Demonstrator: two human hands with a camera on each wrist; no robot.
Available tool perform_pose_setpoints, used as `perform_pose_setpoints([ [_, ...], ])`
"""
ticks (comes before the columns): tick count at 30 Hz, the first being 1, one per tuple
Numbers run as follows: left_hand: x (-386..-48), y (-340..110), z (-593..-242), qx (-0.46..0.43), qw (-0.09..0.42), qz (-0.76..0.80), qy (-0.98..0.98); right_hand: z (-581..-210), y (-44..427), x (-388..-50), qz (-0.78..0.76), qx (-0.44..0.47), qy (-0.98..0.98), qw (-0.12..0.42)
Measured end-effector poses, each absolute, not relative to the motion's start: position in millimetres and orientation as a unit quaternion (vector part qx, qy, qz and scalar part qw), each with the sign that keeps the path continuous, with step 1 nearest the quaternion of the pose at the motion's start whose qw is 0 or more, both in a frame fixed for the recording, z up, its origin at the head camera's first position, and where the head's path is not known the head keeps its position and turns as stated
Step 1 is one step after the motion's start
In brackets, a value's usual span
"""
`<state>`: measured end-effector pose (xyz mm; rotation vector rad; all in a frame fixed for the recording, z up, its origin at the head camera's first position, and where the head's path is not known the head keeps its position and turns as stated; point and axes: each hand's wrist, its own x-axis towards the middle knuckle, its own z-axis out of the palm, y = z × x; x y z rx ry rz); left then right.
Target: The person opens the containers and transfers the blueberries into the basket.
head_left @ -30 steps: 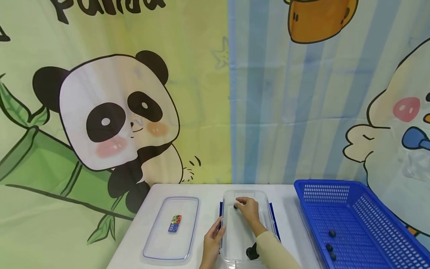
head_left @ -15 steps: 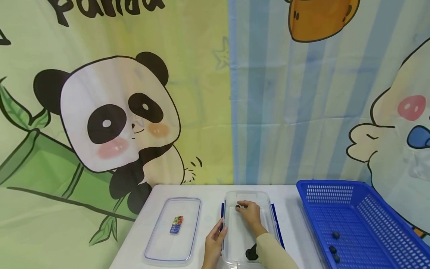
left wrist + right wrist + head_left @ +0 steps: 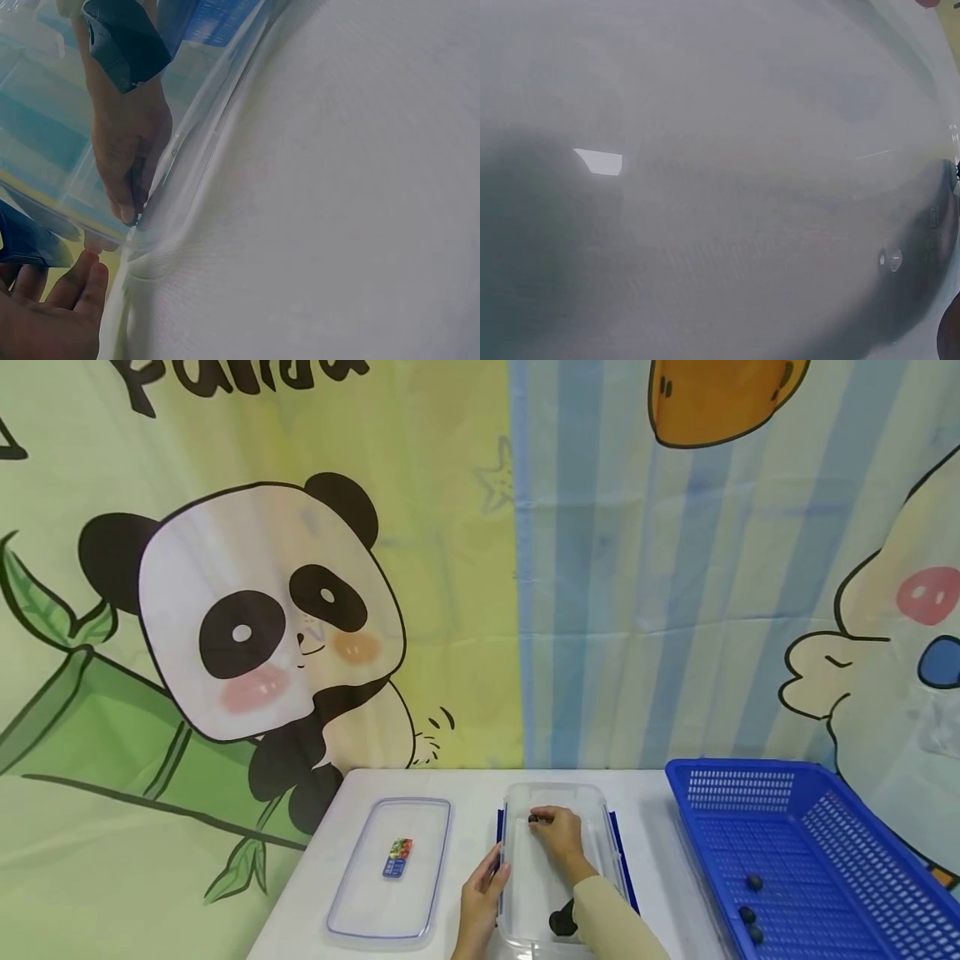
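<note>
A clear plastic box [image 3: 555,893] with blue side flaps stands before me on the white table. My right hand [image 3: 558,837] reaches in over its far part, and the thumb and fingertips pinch a small dark ball [image 3: 532,818] near the far left corner. Along the box's left wall, my left hand [image 3: 480,897] grips the side by the blue flap [image 3: 30,240]. Through the clear wall, the left wrist view shows the right hand pointing down, its fingertips near the box floor. The right wrist view looks mostly at the blurred box floor; the ball is hard to make out there.
To the left lies a clear lid [image 3: 390,910] with blue edging and a colourful label. A blue perforated basket [image 3: 810,860] stands on the right, with several small dark balls [image 3: 753,882] on its floor. A printed curtain [image 3: 585,610] hangs behind the table.
My right fingertips have come down and together around the small dark ball. The left hand stays at the box's side. The whole head view has shifted slightly.
</note>
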<state>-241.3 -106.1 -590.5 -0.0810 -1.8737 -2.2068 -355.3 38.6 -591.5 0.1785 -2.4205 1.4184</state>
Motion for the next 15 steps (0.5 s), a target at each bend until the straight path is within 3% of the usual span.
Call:
perform_pose_setpoints([
  [15, -245.0, -107.1, -591.4, -0.021, 0.111, -0.761, -0.639, -588.5, 37.7, -356.4, 0.497, 0.047, -0.853, 0.150],
])
